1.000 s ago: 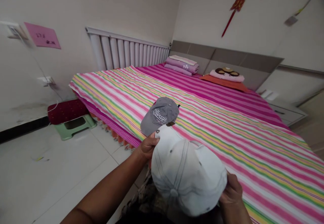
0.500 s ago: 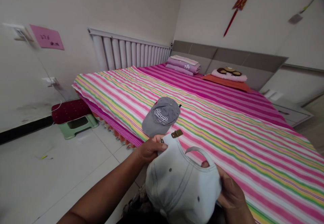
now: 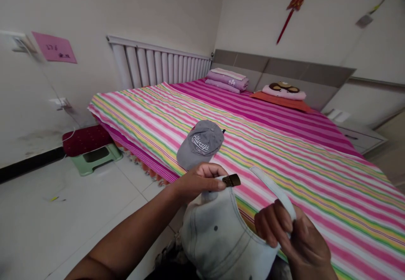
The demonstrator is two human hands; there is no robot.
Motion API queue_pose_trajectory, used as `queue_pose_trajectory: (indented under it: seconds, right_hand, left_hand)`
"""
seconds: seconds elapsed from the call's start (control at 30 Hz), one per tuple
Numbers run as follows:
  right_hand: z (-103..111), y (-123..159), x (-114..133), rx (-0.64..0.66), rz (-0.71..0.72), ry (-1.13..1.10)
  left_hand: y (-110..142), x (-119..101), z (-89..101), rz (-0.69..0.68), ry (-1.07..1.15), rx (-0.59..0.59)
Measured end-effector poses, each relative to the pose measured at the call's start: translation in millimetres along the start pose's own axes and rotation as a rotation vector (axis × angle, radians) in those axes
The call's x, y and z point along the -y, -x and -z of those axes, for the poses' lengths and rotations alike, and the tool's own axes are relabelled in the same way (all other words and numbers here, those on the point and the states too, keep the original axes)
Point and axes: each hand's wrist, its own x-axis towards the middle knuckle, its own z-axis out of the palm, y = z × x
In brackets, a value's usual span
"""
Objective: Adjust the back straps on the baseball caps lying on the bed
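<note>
A pale, whitish cap [image 3: 221, 233] is held low in front of me, its back opening facing up. My left hand [image 3: 205, 181] pinches the cap's edge beside a brown metal buckle [image 3: 232, 180]. On the other side, my right hand [image 3: 294, 233] has its fingers closed round the loose strap [image 3: 272, 187], whose free end points up and left, apart from the buckle. Past my left hand, a grey cap [image 3: 202, 143] with white lettering lies on the bed, its brim toward me.
The bed carries a striped sheet [image 3: 139, 111]. Folded bedding [image 3: 226, 81] and a pink-and-brown pillow [image 3: 283, 91] lie near the headboard [image 3: 294, 73]. Left of the bed, a green stool [image 3: 95, 157] stands on the tiled floor by a dark red cushion [image 3: 85, 140].
My right hand has moved from the cap's side up onto the strap, which now sticks up straight instead of curving. My left hand has shifted slightly right, close to the buckle.
</note>
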Motion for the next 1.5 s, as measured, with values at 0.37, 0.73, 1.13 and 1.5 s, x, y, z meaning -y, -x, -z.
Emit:
queue_pose_trajectory:
  seconds: [0.37,0.73,1.13,1.5]
  right_hand:
    - [-20,-10,3,-0.055,-0.038,-0.143]
    - [-20,-10,8,-0.106,-0.146,-0.155]
    - [-32,-22,20,-0.221,-0.199,0.034]
    - [-50,-26,19,-0.280,-0.231,-0.034]
  left_hand:
    - [-7,1,-4.3,-0.197,0.077,0.125]
    - [-2,3,-7.7,-0.277,-0.174,0.026]
    - [4,-3,-21.3,-0.205,0.153,0.035]
    - [2,1,-25.7,-0.215,0.171,-0.020]
